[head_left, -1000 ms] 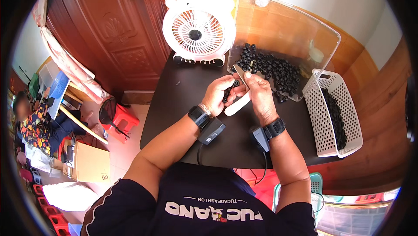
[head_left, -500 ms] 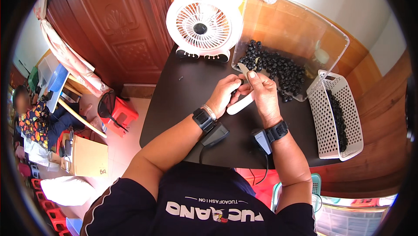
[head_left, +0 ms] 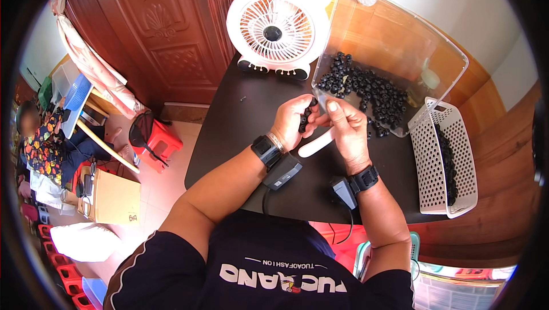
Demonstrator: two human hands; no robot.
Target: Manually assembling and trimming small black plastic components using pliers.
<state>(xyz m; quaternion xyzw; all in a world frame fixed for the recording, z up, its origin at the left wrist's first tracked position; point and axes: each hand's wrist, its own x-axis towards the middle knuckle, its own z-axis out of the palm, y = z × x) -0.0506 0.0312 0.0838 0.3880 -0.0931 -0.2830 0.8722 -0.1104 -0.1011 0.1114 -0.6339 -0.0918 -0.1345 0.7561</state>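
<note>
My left hand [head_left: 290, 120] is curled around several small round black parts [head_left: 305, 119], which look like rubber or plastic pieces; their exact kind is too small to tell. In my right hand [head_left: 347, 126] is a knife with a pale handle [head_left: 316, 143], its butt pointing down toward me. The blade, partly hidden and blurred, points up and left close to my left fingertips. Both hands meet above the dark table, just in front of a clear plastic bin [head_left: 400, 15]. A heap of similar black parts [head_left: 384, 95] lies in that bin.
A white perforated basket [head_left: 424, 187] with black pieces stands at the right. The white fan [head_left: 273, 30] is at the back of the dark table [head_left: 229, 132]. Red stools [head_left: 157, 141], a cardboard box [head_left: 117, 198] and a seated person [head_left: 43, 147] are off to the left.
The view has shifted slightly. My left fingers have turned, so more black parts show in them. Less of the knife's blade is visible, and its handle stays in my right hand.
</note>
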